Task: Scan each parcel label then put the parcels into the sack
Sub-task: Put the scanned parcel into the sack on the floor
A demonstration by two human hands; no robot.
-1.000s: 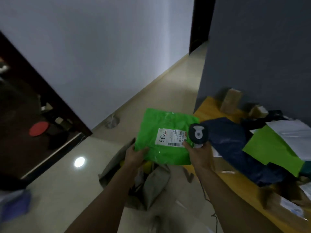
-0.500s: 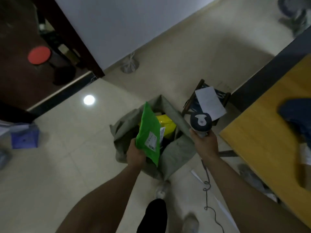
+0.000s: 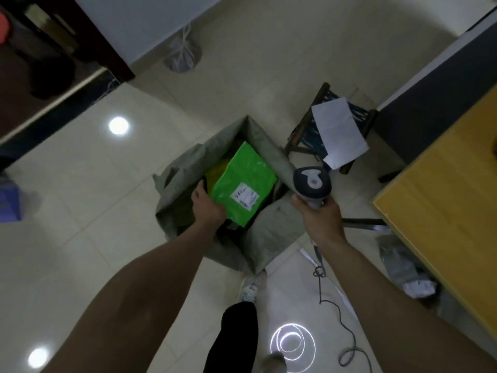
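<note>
Resting in the grey sack [image 3: 271, 232], the green parcel [image 3: 243, 175] is gripped by the left hand [image 3: 208, 210]; right hand [image 3: 321, 222] grips scanner [image 3: 312, 184].

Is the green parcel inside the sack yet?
In, not released: the green parcel lies label-up inside the open sack, left hand gripping its edge.

- A plain room in a home or small office, pressed into use as a parcel-sorting spot.
- Glossy cream floor tiles [image 3: 80, 211] run to a bare white wall [image 3: 139, 20] and a dark door frame [image 3: 107, 49].
- A grey woven sack [image 3: 269, 238] stands open on the floor, with a labelled green parcel [image 3: 242, 184] in its mouth.
- A handheld scanner [image 3: 312, 181] trails a cable [image 3: 338, 316] over the tiles.
- A yellow wooden desk [image 3: 443, 224] fills the right side; off its corner stands a low stool [image 3: 304, 133] carrying a white sheet [image 3: 338, 130].
- A tied plastic bag [image 3: 183, 55] sits against the wall.
</note>
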